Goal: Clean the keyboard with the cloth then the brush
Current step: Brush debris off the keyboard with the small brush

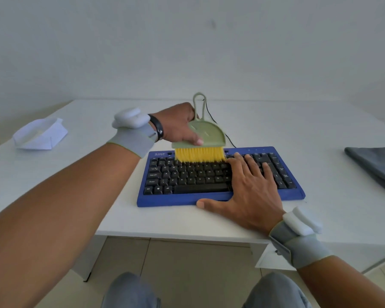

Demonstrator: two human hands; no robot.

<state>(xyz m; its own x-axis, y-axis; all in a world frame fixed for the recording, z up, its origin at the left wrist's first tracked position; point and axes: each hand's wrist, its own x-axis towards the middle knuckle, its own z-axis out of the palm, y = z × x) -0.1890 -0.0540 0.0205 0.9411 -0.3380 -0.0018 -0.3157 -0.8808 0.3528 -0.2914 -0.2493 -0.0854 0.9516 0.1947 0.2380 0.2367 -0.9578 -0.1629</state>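
Note:
A blue keyboard (187,200) with black keys lies on the white table (76,174). My left hand (176,124) grips a green brush (206,132) by its body, thumb on the front. Its yellow bristles (199,154) stand on the top key rows, left of the middle. My right hand (247,192) lies flat on the right half of the keyboard, fingers spread over the keys, thumb along the front edge. A dark grey cloth (378,165) lies folded at the table's right edge.
A white folded paper object (40,134) sits at the far left of the table. A black cable (218,125) runs from the keyboard's back towards the wall. The table's front edge is just below my right hand.

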